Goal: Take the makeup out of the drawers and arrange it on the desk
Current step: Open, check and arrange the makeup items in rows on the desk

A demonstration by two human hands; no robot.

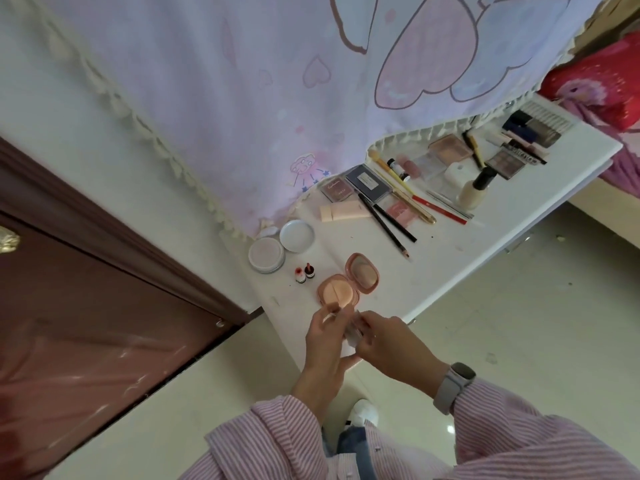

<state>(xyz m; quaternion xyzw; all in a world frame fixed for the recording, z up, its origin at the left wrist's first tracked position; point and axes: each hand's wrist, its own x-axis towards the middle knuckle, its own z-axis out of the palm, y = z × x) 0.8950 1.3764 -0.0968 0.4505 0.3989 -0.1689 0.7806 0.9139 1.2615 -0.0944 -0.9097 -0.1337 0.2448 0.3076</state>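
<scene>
At the desk's (346, 344) near end, a small pale makeup case (354, 331) is pinched between left hand (327, 336) and right hand (388, 344), seemingly for opening beside the open compact (346, 284).

Pink-and-white striped sleeve (540, 441), white desk (485, 237), peach compact (337, 293), brown door (86, 323), red pencil (440, 209).

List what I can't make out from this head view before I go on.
- Small pale item held between left hand and right hand: the fingers cover most of it, kind unclear.
- Drawers: none visible.
- Back of the white desk: hidden under the hanging pink-and-lilac cloth.
- Dark palettes at the far end: too small and blurred to read.
</scene>
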